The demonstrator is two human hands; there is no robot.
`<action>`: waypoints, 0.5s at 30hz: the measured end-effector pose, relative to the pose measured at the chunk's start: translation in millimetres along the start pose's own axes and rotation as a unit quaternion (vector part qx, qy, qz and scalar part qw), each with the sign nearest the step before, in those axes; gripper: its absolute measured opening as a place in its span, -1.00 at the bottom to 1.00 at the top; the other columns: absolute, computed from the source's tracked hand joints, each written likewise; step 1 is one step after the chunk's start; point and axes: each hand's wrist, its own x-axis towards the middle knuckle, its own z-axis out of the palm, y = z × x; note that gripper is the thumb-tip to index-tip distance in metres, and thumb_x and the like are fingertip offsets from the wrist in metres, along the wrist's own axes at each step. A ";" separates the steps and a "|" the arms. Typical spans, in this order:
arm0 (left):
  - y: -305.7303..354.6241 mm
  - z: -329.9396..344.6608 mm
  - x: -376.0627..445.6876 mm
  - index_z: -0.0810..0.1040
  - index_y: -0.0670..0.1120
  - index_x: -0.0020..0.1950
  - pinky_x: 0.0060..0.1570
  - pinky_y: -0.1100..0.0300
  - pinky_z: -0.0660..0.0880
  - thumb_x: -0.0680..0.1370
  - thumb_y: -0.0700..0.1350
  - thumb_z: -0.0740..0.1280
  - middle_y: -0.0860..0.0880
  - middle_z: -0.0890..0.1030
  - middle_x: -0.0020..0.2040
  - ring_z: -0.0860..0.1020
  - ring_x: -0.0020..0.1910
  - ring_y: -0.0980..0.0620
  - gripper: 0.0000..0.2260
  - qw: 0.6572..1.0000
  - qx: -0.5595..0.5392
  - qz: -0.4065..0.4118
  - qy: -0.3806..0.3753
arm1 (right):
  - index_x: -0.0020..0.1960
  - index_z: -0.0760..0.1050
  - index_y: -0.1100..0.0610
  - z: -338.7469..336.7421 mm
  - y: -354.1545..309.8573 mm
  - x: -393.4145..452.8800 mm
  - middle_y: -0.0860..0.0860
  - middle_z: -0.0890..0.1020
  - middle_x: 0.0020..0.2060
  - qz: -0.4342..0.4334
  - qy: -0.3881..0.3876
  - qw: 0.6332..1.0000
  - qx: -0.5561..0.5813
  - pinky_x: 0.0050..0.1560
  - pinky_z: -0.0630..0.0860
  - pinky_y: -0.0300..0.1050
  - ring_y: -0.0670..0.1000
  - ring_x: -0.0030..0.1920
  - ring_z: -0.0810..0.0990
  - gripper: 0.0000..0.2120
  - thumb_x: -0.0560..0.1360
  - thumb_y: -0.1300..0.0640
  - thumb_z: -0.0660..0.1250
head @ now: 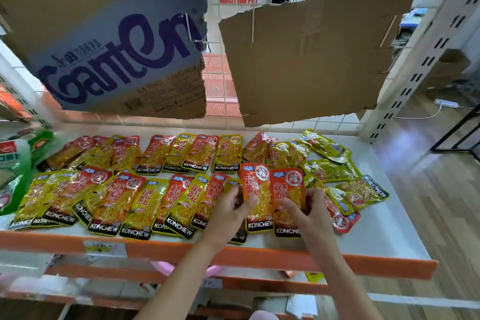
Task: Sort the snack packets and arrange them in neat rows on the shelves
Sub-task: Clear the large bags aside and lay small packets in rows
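Observation:
Red and yellow Konchew snack packets lie in two rows on the white shelf (384,228): a back row (181,153) and a front row (109,197). My left hand (231,205) pinches one red packet (255,189) at its lower left side. Right beside it, my right hand (309,208) grips a second red packet (287,189) with the thumb on its front. Both packets stand side by side at the right end of the front row. A loose heap of yellow-green packets (335,169) lies at the shelf's right.
Two cardboard sheets hang behind the shelf, a printed one (117,60) at the left and a plain one (306,60) at the right. Green bags (15,163) sit at the far left. An orange front lip (285,257) edges the shelf, above lower shelves. A perforated upright (415,73) stands at the right.

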 end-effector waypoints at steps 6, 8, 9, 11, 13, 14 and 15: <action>-3.6 8.3 -2.1 0.31 -0.07 0.43 0.13 0.37 0.34 0.54 -0.03 0.32 -0.04 0.48 0.31 0.43 0.21 0.21 -0.52 0.986 0.165 0.005 0.024 | 0.34 0.22 0.16 5.4 -2.8 -7.2 -0.01 0.50 0.02 -0.042 0.025 0.995 -0.086 -0.02 0.36 -0.30 -0.06 0.02 0.50 -0.46 0.46 0.18 0.40; -2.7 12.5 -5.7 0.21 -0.01 0.47 0.19 0.31 0.29 0.54 0.02 0.31 -0.06 0.42 0.37 0.38 0.34 0.08 -0.46 0.971 0.235 0.017 0.026 | 0.37 0.22 0.20 9.4 2.4 -8.3 0.07 0.47 0.16 -0.069 0.024 0.986 -0.147 0.10 0.39 -0.18 0.05 0.17 0.48 -0.45 0.47 0.17 0.38; -2.1 14.0 -7.2 0.16 0.03 0.47 0.20 0.29 0.27 0.54 0.05 0.31 -0.04 0.40 0.38 0.36 0.36 0.06 -0.44 0.965 0.260 0.021 0.027 | 0.34 0.26 0.22 10.3 4.2 -7.9 0.09 0.44 0.17 -0.075 0.030 0.981 -0.177 0.12 0.37 -0.16 0.09 0.20 0.45 -0.47 0.46 0.18 0.40; 0.8 15.6 -9.3 0.06 0.06 0.50 0.17 0.27 0.26 0.54 0.09 0.29 -0.03 0.40 0.37 0.35 0.34 0.03 -0.39 0.953 0.300 0.018 0.015 | 0.21 0.38 0.25 8.6 6.4 -7.0 0.12 0.41 0.09 -0.101 0.051 0.965 -0.236 0.08 0.38 -0.10 0.15 0.13 0.44 -0.54 0.39 0.19 0.46; 9.3 15.9 -9.3 0.03 0.05 0.51 0.15 0.24 0.28 0.54 0.12 0.27 -0.04 0.41 0.32 0.35 0.30 0.01 -0.37 0.935 0.354 -0.007 -0.008 | 0.11 0.45 0.25 4.9 7.6 -4.9 0.15 0.41 0.03 -0.126 0.072 0.947 -0.287 0.05 0.42 0.00 0.19 0.07 0.44 -0.58 0.33 0.19 0.51; 13.7 15.3 -7.5 0.10 0.02 0.50 0.17 0.22 0.31 0.55 0.13 0.25 -0.03 0.42 0.29 0.36 0.27 0.02 -0.40 0.920 0.391 -0.011 -0.011 | 0.07 0.47 0.25 2.1 6.9 -2.8 0.16 0.43 0.01 -0.135 0.079 0.938 -0.309 0.04 0.42 0.04 0.21 0.05 0.43 -0.60 0.31 0.17 0.52; 18.9 14.2 -5.3 0.21 -0.01 0.47 0.16 0.19 0.34 0.55 0.15 0.24 -0.02 0.42 0.26 0.38 0.24 0.02 -0.46 0.901 0.434 -0.005 -0.007 | 0.05 0.49 0.25 -1.1 5.1 0.7 0.17 0.44 0.00 -0.142 0.080 0.933 -0.322 0.03 0.42 0.06 0.21 0.04 0.43 -0.62 0.32 0.16 0.52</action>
